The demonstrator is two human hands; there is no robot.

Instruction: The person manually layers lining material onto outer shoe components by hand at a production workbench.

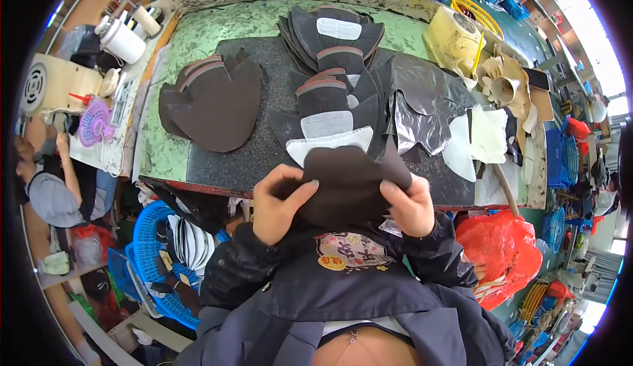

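In front of my body, a dark brown shoe upper piece (346, 185) is stretched between both hands. My left hand (275, 206) pinches its left edge, thumb on top. My right hand (410, 209) grips the right edge, where part of the material folds upward. Just beyond it lies a white crescent-shaped piece (330, 143), partly covered by the held piece. Behind that are overlapping dark upper pieces (324, 102) with pale patches, and another such pile (300, 30) farther back. A stack of dark brown upper pieces (221, 112) rests to the left.
Clear plastic film (422, 119) and white offcuts (488, 134) lie right of the piles on the green worktable (158, 158). A yellowish container (453, 40) stands far right. Beside me are a blue basket (153, 231) and a red bag (498, 251). Another person (53, 198) sits at left.
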